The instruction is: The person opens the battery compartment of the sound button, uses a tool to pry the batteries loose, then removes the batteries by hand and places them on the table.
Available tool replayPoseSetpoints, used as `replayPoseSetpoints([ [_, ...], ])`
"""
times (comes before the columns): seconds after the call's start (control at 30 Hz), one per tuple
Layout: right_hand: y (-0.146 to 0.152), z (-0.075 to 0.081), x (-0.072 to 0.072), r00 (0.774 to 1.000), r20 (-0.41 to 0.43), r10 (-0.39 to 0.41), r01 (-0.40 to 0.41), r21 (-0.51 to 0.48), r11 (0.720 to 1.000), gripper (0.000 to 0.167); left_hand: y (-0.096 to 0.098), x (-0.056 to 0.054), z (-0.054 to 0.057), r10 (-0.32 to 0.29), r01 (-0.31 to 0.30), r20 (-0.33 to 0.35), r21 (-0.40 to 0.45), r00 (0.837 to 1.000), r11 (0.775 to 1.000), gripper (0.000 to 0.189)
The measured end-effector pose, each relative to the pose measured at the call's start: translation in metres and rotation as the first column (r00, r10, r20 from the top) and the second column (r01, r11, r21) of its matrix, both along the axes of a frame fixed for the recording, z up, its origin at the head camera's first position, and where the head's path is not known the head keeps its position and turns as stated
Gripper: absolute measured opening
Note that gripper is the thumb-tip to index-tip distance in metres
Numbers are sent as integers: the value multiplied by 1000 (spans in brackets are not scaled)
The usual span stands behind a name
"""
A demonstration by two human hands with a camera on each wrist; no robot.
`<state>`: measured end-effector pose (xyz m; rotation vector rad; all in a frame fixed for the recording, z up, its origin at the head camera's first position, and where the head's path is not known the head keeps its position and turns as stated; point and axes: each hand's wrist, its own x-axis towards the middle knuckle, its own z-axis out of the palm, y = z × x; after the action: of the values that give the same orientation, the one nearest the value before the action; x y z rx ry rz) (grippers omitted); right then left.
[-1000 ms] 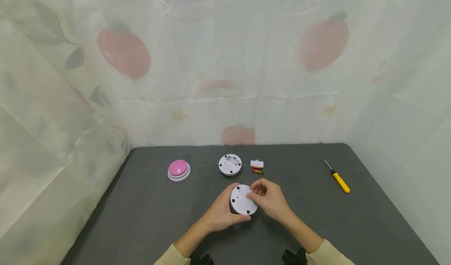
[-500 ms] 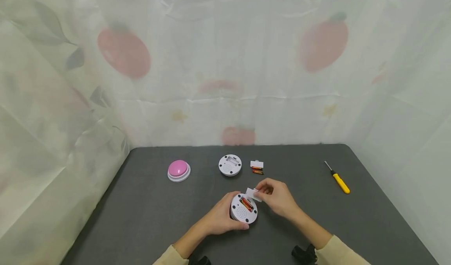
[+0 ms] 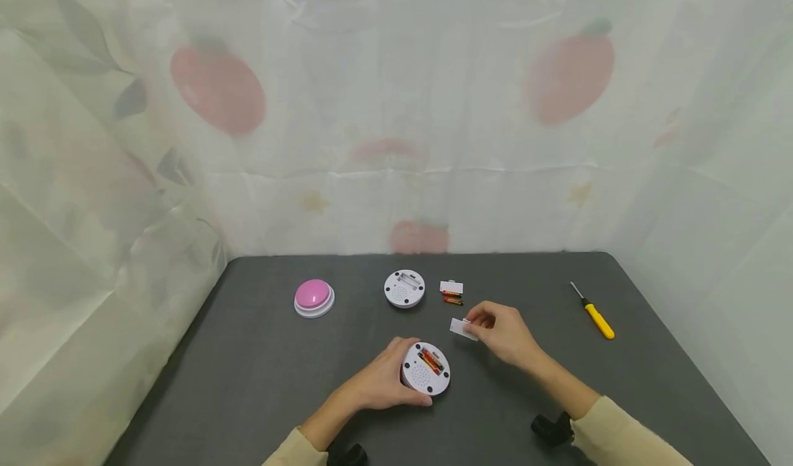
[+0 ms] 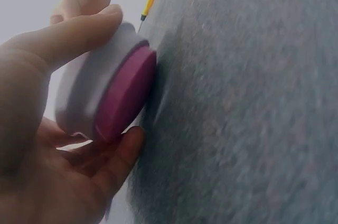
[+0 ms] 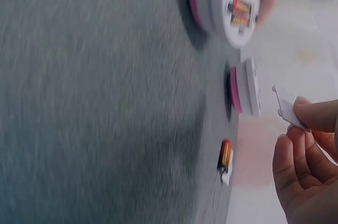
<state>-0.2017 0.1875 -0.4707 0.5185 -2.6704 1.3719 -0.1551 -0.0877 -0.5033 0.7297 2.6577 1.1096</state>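
My left hand (image 3: 383,381) grips a round white push button (image 3: 423,381) by its sides, turned base up. Its pink dome (image 4: 127,94) faces down toward the table in the left wrist view. Red batteries (image 3: 430,361) lie in the uncovered battery compartment of its base. To the right, my right hand (image 3: 504,333) pinches a small white battery cover (image 3: 461,328) between thumb and fingers. The same cover (image 5: 287,105) shows small tabs along its edge in the right wrist view, held apart from the button.
Behind my hands, a second upturned button (image 3: 405,289) has a bare battery compartment. Beside it lie another white cover (image 3: 451,287) and loose batteries (image 3: 453,301). A pink-topped button (image 3: 313,298) stands at left; a yellow-handled screwdriver (image 3: 599,320) lies at right on the dark table (image 3: 248,383).
My right hand has lifted the battery cover off the button's base and moved it away to the right, exposing the batteries. My left hand has lowered slightly toward me with the button.
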Motion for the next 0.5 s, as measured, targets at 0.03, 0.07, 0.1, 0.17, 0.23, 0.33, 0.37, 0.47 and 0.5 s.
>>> replayPoseSetpoints([
  [0.03,3,0,-2,1000,-7,-2,2,7,1000,11,-1,0,0,1,-1,4,-10,1000,1000,97],
  [0.07,5,0,-3,1000,-10,-4,4,14,1000,11,-3,0,0,3,-2,7,-20,1000,1000,98],
  [0.1,8,1,-5,1000,-11,-6,6,18,1000,11,-4,0,1,4,-4,8,-28,1000,1000,98],
  [0.17,14,1,-9,1000,-17,-14,15,25,1000,11,-6,0,1,-2,2,7,-37,1000,999,100],
  [0.23,21,2,-13,999,-29,-28,29,24,999,10,-8,-1,2,-12,13,6,-34,1000,999,100],
  [0.33,31,3,-20,997,-53,-51,52,18,998,11,-10,-2,1,-28,28,6,-9,1000,1000,96],
  [0.37,35,4,-22,997,-61,-52,53,13,999,11,-11,-3,1,-32,32,4,-4,999,999,95],
  [0.47,46,5,-29,996,-77,-55,56,5,998,11,-13,-3,1,-40,40,12,2,999,999,93],
  [0.5,49,6,-31,995,-80,-58,58,2,998,12,-14,-3,1,-42,42,16,2,999,999,93],
])
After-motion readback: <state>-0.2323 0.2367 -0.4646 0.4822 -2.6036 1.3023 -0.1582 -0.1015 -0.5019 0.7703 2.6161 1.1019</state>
